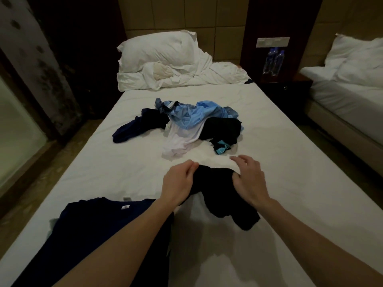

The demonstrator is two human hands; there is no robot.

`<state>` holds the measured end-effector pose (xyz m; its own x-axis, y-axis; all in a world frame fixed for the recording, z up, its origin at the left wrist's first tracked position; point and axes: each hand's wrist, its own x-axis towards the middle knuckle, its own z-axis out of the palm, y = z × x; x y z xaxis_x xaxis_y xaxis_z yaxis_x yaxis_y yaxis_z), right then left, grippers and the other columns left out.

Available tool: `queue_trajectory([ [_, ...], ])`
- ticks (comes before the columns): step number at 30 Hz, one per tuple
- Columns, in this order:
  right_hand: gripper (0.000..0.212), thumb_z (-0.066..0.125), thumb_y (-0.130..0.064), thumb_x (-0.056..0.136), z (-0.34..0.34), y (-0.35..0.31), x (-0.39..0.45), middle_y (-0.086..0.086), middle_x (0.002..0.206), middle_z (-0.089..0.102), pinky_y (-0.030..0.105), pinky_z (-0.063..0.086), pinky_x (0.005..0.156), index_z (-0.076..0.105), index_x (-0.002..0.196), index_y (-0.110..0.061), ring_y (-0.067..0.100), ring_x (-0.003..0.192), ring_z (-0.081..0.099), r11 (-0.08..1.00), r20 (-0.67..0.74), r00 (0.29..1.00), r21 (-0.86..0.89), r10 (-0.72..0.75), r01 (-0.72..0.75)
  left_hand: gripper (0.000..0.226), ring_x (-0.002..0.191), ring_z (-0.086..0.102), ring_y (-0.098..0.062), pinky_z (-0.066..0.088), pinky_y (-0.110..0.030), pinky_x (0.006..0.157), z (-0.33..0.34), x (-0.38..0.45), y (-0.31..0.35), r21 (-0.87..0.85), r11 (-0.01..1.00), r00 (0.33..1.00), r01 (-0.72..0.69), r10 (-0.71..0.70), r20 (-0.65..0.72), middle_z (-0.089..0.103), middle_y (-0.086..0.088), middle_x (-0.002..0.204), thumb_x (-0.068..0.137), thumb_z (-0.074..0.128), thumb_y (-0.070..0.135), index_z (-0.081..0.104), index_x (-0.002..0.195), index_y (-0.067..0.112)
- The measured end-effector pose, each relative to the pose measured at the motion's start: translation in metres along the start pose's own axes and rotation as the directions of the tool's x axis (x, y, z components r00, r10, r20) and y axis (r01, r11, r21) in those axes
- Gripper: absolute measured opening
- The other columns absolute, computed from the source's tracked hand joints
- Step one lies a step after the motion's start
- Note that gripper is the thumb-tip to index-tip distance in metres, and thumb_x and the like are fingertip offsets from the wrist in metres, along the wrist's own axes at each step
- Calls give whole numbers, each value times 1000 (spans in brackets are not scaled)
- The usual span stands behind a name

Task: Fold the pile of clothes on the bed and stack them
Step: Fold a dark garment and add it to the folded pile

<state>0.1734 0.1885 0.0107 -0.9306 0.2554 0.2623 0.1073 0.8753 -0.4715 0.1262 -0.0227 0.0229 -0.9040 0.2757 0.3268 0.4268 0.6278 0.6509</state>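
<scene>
Black garment: bunched on bed
Left hand: pinching its edge
Right hand: thumb pinching it, fingers spread
Clothes pile: unfolded, beyond hands

Navy T-shirt at 7 o'clock: lower part cut by the bottom edge, right side hidden under the left forearm. Black garment: kind unclear, bunched; its upper corners are covered by the left hand and right hand. Clothes pile at 12 o'clock: item count unreadable, pieces overlap. Second bed at 2 o'clock cut by the right edge. Water bottles: labels too small to read.
</scene>
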Motion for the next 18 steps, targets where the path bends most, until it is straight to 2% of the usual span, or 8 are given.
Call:
queue_trajectory([
  [2,38,59,-30,94,-8,-19,-17,-1,129,55,34,41,103,56,131,-24,17,119,48,957,84,979,244,-184,159,37,60,48,-4,39,-31,63,-7,4,20,-167,986,1000,-3,3,3,53,9,62,102,50,30,45,66,25],
  [4,41,59,-47,91,-13,-37,-35,-8,116,59,28,45,93,54,126,-26,9,105,55,908,193,952,391,-237,147,36,60,45,-3,38,-30,64,-16,7,37,-269,963,1000,-6,3,-9,52,7,60,101,52,24,48,65,20],
  [7,24,56,-40,96,-24,-49,-43,-6,105,68,34,51,83,60,115,-26,13,93,64,918,66,986,378,-153,117,26,70,57,-11,45,-31,71,-36,2,54,-295,954,998,-52,42,-37,64,-3,73,99,55,21,61,77,10],
  [9,17,52,-29,101,-38,-58,-43,-1,100,71,33,50,80,65,108,-19,16,89,65,907,-36,994,405,-108,113,9,80,61,-5,47,-21,74,-53,-6,61,-289,952,994,-104,105,-10,67,6,84,94,63,23,67,88,18],
  [10,17,51,-25,102,-48,-64,-43,0,93,70,32,48,76,66,99,-17,15,85,64,885,-60,996,457,-73,93,11,86,60,-1,46,-16,79,-60,-9,61,-267,955,991,-126,135,16,66,9,94,89,69,29,68,98,22],
  [11,21,51,-24,102,-59,-70,-43,2,87,70,33,46,73,65,90,-14,15,80,63,845,-51,998,533,-32,54,32,93,57,2,44,-13,85,-68,-13,60,-227,964,986,-139,155,53,61,10,106,81,74,37,66,110,25],
  [14,36,50,-28,102,-93,-89,-49,15,86,67,41,48,75,61,91,5,25,81,61,591,34,999,805,40,-51,91,124,42,1,34,-12,105,-84,-30,44,-203,972,970,-121,159,185,39,8,137,62,75,53,42,143,25],
  [18,31,46,-26,104,-139,-110,-63,11,103,74,31,59,77,67,108,-4,24,93,71,144,201,973,966,111,-216,92,124,48,6,42,-17,101,-93,-73,31,-275,960,900,-43,157,407,50,19,136,61,86,48,39,139,32],
])
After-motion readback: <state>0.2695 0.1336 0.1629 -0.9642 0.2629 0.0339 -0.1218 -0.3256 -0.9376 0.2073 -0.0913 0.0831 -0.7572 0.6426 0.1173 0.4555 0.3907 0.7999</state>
